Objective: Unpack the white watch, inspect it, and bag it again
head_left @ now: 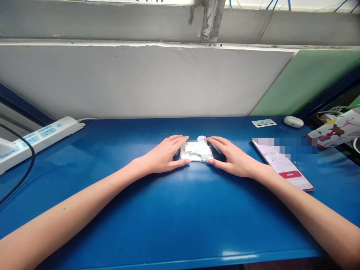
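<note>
A small, shiny clear packet (197, 151) with something white inside lies flat on the blue table, between my hands. Its contents cannot be made out. My left hand (168, 155) rests at the packet's left side, thumb and fingers apart, with the tips at its near and far corners. On the opposite side, my right hand (229, 157) is likewise spread, its thumb at the near right corner. The right fingertips touch or nearly touch a small round clear piece (201, 138) at the packet's far edge; whether it belongs to the packet I cannot tell.
To the right, a phone (295, 175) showing a timer lies beside my right forearm. Behind it are a white card (263, 123), a white earbud case (293, 121) and a printed box (334, 129). A power strip (42, 140) with a black cable (31, 165) lies left.
</note>
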Action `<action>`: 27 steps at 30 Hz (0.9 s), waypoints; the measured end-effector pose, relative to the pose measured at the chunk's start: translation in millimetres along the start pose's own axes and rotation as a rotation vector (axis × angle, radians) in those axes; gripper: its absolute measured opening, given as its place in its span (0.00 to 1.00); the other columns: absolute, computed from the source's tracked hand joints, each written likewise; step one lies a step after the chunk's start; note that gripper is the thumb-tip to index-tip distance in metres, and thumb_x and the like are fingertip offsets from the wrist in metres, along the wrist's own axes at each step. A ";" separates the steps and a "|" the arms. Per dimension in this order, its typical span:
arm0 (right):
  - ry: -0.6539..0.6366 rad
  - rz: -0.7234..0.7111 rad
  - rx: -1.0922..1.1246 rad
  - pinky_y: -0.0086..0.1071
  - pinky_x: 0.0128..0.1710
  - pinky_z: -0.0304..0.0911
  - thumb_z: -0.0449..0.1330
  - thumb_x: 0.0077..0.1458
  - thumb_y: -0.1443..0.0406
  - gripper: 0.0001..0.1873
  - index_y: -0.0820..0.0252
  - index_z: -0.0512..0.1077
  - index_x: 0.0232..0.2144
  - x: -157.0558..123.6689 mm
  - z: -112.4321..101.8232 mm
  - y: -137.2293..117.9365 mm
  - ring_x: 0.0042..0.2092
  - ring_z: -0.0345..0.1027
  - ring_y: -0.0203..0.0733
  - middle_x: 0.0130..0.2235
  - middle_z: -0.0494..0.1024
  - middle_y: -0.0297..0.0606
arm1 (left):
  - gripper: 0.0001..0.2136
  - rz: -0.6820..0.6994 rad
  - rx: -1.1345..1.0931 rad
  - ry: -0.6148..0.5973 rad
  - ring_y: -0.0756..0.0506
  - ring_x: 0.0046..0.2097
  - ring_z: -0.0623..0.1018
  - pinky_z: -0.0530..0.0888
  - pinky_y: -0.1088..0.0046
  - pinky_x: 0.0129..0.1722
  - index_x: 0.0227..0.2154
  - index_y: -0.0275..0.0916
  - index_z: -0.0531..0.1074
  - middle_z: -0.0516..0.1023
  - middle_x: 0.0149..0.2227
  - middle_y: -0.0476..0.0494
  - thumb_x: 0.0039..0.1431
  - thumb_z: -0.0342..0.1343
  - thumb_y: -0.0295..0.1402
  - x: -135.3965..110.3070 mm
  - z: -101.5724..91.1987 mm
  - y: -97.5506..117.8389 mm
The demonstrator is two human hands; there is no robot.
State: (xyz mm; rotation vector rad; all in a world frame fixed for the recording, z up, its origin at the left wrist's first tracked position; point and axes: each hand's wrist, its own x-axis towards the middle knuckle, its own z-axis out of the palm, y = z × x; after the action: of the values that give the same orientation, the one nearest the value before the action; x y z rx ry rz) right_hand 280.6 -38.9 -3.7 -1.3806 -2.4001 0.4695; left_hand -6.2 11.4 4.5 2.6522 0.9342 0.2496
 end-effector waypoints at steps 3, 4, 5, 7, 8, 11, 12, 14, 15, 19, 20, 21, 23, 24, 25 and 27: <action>-0.006 0.013 0.005 0.54 0.65 0.57 0.55 0.61 0.46 0.39 0.56 0.55 0.68 -0.3 -0.2 2.3 0.67 0.56 0.59 0.67 0.60 0.52 | 0.38 -0.015 -0.040 0.037 0.32 0.70 0.57 0.58 0.51 0.67 0.67 0.34 0.58 0.59 0.69 0.31 0.62 0.54 0.55 0.9 1.2 -1.9; -0.007 0.016 0.007 0.54 0.65 0.57 0.55 0.61 0.46 0.39 0.56 0.55 0.68 -0.3 -0.2 2.4 0.67 0.56 0.59 0.67 0.60 0.52 | 0.37 -0.013 -0.050 0.053 0.32 0.69 0.58 0.59 0.50 0.67 0.66 0.35 0.59 0.60 0.68 0.31 0.61 0.56 0.54 1.2 1.9 -2.1; -0.006 0.017 0.009 0.55 0.65 0.57 0.55 0.61 0.46 0.39 0.56 0.55 0.68 -0.3 -0.2 2.2 0.67 0.56 0.59 0.67 0.60 0.52 | 0.36 -0.010 -0.057 0.070 0.32 0.69 0.59 0.59 0.50 0.66 0.65 0.35 0.61 0.61 0.67 0.31 0.60 0.57 0.52 1.4 2.6 -2.2; -0.007 0.008 0.010 0.56 0.65 0.56 0.56 0.61 0.47 0.39 0.57 0.55 0.68 -0.1 -0.1 1.4 0.67 0.56 0.60 0.68 0.61 0.53 | 0.35 -0.007 -0.067 0.097 0.32 0.68 0.61 0.61 0.50 0.66 0.64 0.35 0.62 0.63 0.66 0.31 0.58 0.59 0.49 1.7 3.8 -2.3; -0.010 0.000 0.008 0.56 0.65 0.56 0.56 0.62 0.47 0.39 0.58 0.55 0.68 0.1 0.1 1.0 0.68 0.55 0.60 0.68 0.60 0.53 | 0.35 -0.005 -0.070 0.107 0.32 0.68 0.61 0.61 0.50 0.66 0.64 0.35 0.62 0.64 0.66 0.31 0.57 0.60 0.48 1.8 4.2 -2.3; -0.028 -0.012 0.005 0.57 0.67 0.52 0.55 0.63 0.50 0.39 0.60 0.53 0.69 0.8 0.6 0.8 0.70 0.51 0.59 0.69 0.58 0.53 | 0.35 -0.004 -0.078 0.119 0.32 0.68 0.62 0.62 0.51 0.65 0.63 0.34 0.63 0.65 0.65 0.30 0.56 0.60 0.46 1.4 4.7 -2.3; -0.032 -0.009 0.007 0.56 0.67 0.52 0.55 0.63 0.50 0.39 0.61 0.52 0.69 1.0 0.7 1.0 0.70 0.50 0.58 0.69 0.58 0.53 | 0.34 -0.006 -0.081 0.121 0.32 0.68 0.62 0.62 0.51 0.65 0.63 0.34 0.63 0.65 0.65 0.30 0.56 0.60 0.45 1.3 4.8 -2.2; -0.033 -0.001 0.014 0.56 0.67 0.51 0.56 0.63 0.50 0.39 0.62 0.53 0.69 1.5 0.6 1.5 0.70 0.50 0.58 0.70 0.58 0.52 | 0.34 -0.010 -0.082 0.122 0.32 0.67 0.62 0.63 0.51 0.65 0.62 0.33 0.63 0.65 0.65 0.30 0.55 0.60 0.44 1.3 4.8 -1.8; -0.031 0.000 0.018 0.56 0.67 0.51 0.56 0.62 0.50 0.39 0.61 0.53 0.69 1.8 0.4 1.8 0.70 0.50 0.58 0.69 0.58 0.52 | 0.33 -0.013 -0.081 0.122 0.32 0.67 0.62 0.63 0.50 0.65 0.62 0.33 0.64 0.65 0.65 0.30 0.55 0.60 0.44 1.3 4.7 -1.5; -0.022 -0.011 0.032 0.56 0.66 0.53 0.57 0.61 0.49 0.39 0.58 0.55 0.68 2.4 -0.5 3.4 0.69 0.53 0.59 0.68 0.61 0.51 | 0.33 -0.015 -0.064 0.109 0.32 0.67 0.62 0.63 0.51 0.65 0.61 0.32 0.64 0.65 0.64 0.29 0.55 0.60 0.44 1.4 4.1 0.5; -0.019 -0.015 0.033 0.56 0.66 0.54 0.57 0.61 0.48 0.39 0.58 0.56 0.68 2.4 -0.7 3.8 0.69 0.53 0.59 0.68 0.61 0.51 | 0.33 -0.015 -0.060 0.106 0.32 0.67 0.62 0.63 0.51 0.65 0.61 0.32 0.64 0.65 0.64 0.29 0.55 0.60 0.44 1.2 3.8 1.1; -0.016 -0.019 0.035 0.56 0.66 0.54 0.57 0.61 0.48 0.39 0.57 0.56 0.68 2.3 -0.9 4.4 0.69 0.54 0.59 0.68 0.61 0.51 | 0.33 -0.018 -0.056 0.105 0.32 0.67 0.62 0.63 0.51 0.65 0.61 0.32 0.63 0.65 0.64 0.29 0.56 0.59 0.44 0.9 3.6 1.6; -0.012 -0.024 0.037 0.55 0.66 0.55 0.57 0.61 0.47 0.39 0.57 0.56 0.68 1.9 -1.3 5.5 0.69 0.54 0.58 0.68 0.62 0.50 | 0.34 -0.021 -0.052 0.107 0.31 0.67 0.62 0.63 0.50 0.65 0.62 0.32 0.62 0.63 0.66 0.28 0.56 0.59 0.45 0.0 3.6 2.0; -0.012 -0.026 0.037 0.54 0.66 0.55 0.58 0.61 0.47 0.39 0.57 0.56 0.68 1.8 -1.5 6.1 0.68 0.54 0.58 0.68 0.62 0.50 | 0.35 -0.019 -0.052 0.109 0.30 0.67 0.61 0.63 0.50 0.65 0.63 0.32 0.61 0.62 0.66 0.28 0.56 0.60 0.45 -0.4 3.7 1.8; -0.013 -0.029 0.035 0.54 0.66 0.55 0.57 0.61 0.47 0.39 0.58 0.56 0.68 1.7 -1.7 6.7 0.68 0.54 0.58 0.68 0.62 0.50 | 0.37 -0.015 -0.052 0.110 0.30 0.67 0.61 0.63 0.50 0.65 0.64 0.31 0.60 0.61 0.67 0.27 0.56 0.60 0.46 -0.8 4.1 1.3; -0.017 -0.039 0.028 0.53 0.66 0.55 0.57 0.61 0.47 0.39 0.58 0.57 0.67 1.8 -1.7 7.6 0.68 0.54 0.58 0.68 0.62 0.50 | 0.38 -0.005 -0.055 0.114 0.30 0.67 0.61 0.62 0.51 0.65 0.64 0.30 0.60 0.60 0.67 0.26 0.56 0.61 0.47 -1.2 5.1 -0.4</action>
State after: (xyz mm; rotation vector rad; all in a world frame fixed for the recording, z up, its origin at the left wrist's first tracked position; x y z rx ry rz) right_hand 286.3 -33.5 -5.3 -1.3208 -2.4200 0.5040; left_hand -6.0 9.7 -0.5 2.6083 0.9540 0.4227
